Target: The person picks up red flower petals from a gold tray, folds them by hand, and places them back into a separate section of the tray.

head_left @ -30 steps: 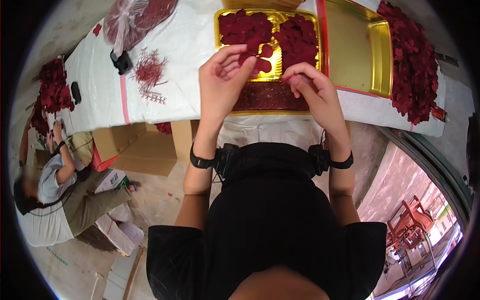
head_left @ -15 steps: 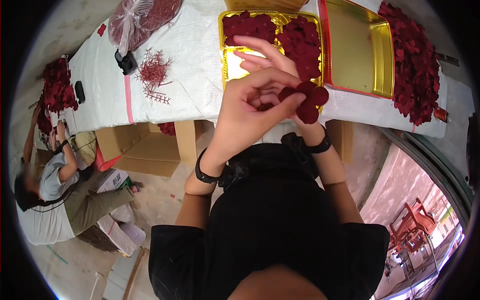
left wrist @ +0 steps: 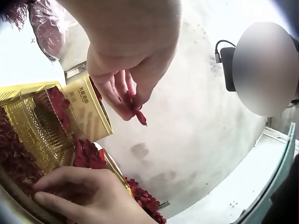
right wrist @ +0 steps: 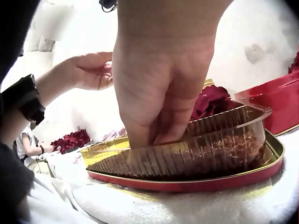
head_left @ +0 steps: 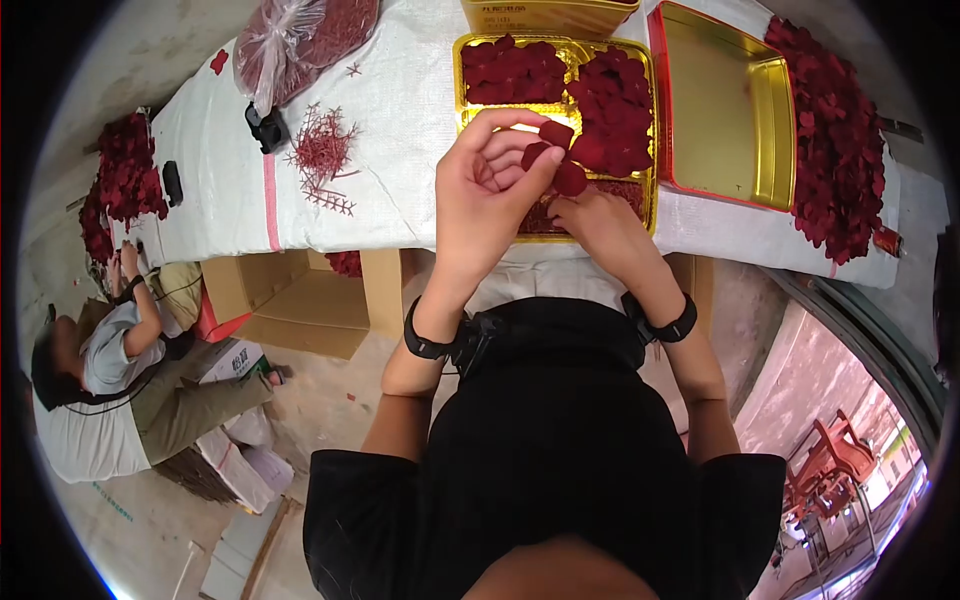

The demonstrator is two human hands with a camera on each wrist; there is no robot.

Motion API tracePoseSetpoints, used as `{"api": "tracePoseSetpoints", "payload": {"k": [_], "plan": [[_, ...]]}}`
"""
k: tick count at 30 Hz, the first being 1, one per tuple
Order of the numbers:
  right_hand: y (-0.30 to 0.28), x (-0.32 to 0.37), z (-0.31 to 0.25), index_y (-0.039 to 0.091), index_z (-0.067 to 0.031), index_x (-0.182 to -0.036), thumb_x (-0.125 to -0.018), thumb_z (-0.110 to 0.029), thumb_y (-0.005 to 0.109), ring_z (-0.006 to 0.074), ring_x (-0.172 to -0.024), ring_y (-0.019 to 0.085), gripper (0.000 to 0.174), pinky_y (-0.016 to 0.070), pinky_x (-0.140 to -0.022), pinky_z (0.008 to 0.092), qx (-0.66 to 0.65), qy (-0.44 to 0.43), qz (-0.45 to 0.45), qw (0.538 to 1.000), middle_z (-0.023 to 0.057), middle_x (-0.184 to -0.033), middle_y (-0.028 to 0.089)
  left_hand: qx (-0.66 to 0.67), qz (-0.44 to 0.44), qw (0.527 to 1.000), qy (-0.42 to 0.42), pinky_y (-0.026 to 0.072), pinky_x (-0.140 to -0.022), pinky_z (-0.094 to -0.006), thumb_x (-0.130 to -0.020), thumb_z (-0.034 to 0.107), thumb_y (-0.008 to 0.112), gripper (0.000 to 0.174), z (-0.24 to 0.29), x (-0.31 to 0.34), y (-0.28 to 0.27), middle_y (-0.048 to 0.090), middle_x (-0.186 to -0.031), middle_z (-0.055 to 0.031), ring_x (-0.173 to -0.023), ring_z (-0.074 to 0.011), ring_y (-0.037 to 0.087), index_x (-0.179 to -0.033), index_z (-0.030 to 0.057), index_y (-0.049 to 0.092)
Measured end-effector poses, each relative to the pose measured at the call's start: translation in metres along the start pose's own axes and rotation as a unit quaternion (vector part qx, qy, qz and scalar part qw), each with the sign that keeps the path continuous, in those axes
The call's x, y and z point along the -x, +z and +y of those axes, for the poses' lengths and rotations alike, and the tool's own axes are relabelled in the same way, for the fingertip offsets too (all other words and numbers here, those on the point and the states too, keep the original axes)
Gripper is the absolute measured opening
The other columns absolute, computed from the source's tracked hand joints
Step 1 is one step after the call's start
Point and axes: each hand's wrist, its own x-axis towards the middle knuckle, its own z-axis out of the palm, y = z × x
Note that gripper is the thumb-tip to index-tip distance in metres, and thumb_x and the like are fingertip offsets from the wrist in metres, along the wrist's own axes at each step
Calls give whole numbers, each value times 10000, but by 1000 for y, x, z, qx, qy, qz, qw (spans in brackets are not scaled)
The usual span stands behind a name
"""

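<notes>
My left hand (head_left: pixel 490 185) pinches a dark red fabric flower piece (head_left: pixel 570 180) with round petals between thumb and fingers, above the gold tray (head_left: pixel 460 80). Seen from the left wrist, the flower piece (left wrist: pixel 141 117) appears edge-on below the fingertips. My right hand (head_left: pixel 605 230) reaches down into the tray's front compartment, among small thin dark red bits (right wrist: pixel 233 151). In the right wrist view its fingertips are behind the ribbed clear wall, so I cannot tell whether they hold a bit. Petal piles (head_left: pixel 515 72) fill the two rear compartments.
A gold tin with red edges (head_left: pixel 725 130) stands right of the tray, a large petal heap (head_left: pixel 825 130) beyond it. Leftward lie branching red stems (head_left: pixel 323 150), a black device (head_left: pixel 265 128) and a plastic bag (head_left: pixel 300 50). Another person (head_left: pixel 120 350) works at far left.
The hands came together in front of the tray, the flower piece shifting right, then parted. The left hand moved back left with it; the right hand dropped into the front compartment.
</notes>
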Motion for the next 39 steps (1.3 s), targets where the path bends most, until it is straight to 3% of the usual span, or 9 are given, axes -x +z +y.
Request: {"api": "tracePoseSetpoints", "payload": {"k": [3, 6, 7, 12, 19, 28, 31, 34, 39], "plan": [[6, -2, 7, 617, -13, -869, -765, -86, 651, 297, -735, 620, 132, 496, -685, 375, -123, -54, 106, 985, 129, -775, 623, -40, 25, 999, 11, 486, -653, -144, -813, -61, 651, 252, -8, -5, -4, 654, -904, -52, -756, -37, 599, -1055, -26, 591], [-7, 2, 8, 610, -4, -827, -734, -33, 673, 213, -639, 624, 116, 503, -586, 306, -211, -9, 69, 975, 107, -751, 617, -106, 57, 992, 32, 474, -638, -138, -815, -53, 652, 260, -5, -11, -13, 663, -881, -58, -730, -39, 603, -1068, -30, 593], [-7, 3, 10, 611, -1, -807, -723, -2, 677, 135, -620, 619, 107, 495, -525, 232, -243, -11, 89, 966, 79, -753, 627, -81, 72, 994, 29, 480, -632, -142, -812, -49, 658, 254, -5, -12, -14, 667, -854, -60, -711, -46, 612, -1059, -30, 600], [-19, 12, 12, 623, 11, -814, -757, 3, 681, 75, -648, 617, 81, 504, -557, 198, -351, 48, 87, 931, 59, -789, 659, -59, 50, 997, -9, 500, -637, -158, -797, -37, 684, 261, -9, -14, -20, 678, -850, -83, -729, -69, 638, -1046, -32, 610], [-63, 15, -16, 619, 49, -933, -826, 55, 634, 67, -754, 615, 108, 501, -610, 179, -548, 28, 214, 808, 71, -904, 650, 5, 52, 998, -40, 532, -693, -181, -790, -33, 697, 188, -14, -5, -3, 677, -858, -96, -760, -93, 644, -962, -65, 627], [-56, -4, -18, 633, 53, -979, -797, 87, 653, 88, -801, 589, 185, 499, -689, 192, -534, 26, 281, 797, 62, -929, 590, 22, 58, 998, -3, 534, -716, -196, -795, -42, 690, 154, -9, -1, 9, 674, -876, -99, -790, -110, 652, -937, -68, 635], [-50, -11, -12, 658, 52, -933, -749, 123, 678, 104, -829, 577, 199, 517, -721, 215, -459, -53, 346, 817, 65, -956, 525, 13, 54, 998, -13, 532, -724, -195, -794, -41, 692, 161, -5, -1, 10, 674, -885, -103, -802, -112, 652, -943, -67, 636], [-47, -12, -7, 674, 53, -893, -717, 154, 684, 119, -835, 570, 203, 534, -753, 232, -479, -60, 340, 807, 64, -965, 468, 33, 37, 999, -1, 531, -728, -195, -795, -45, 689, 165, -3, 1, 11, 675, -893, -107, -808, -113, 652, -950, -65, 637], [-48, -12, -8, 668, 62, -891, -727, 155, 671, 140, -855, 587, 189, 555, -783, 250, -497, -58, 338, 797, 90, -998, 505, 26, 21, 999, 2, 532, -725, -195, -796, -58, 680, 171, -1, 3, 14, 676, -897, -109, -811, -115, 652, -960, -68, 634]]}}
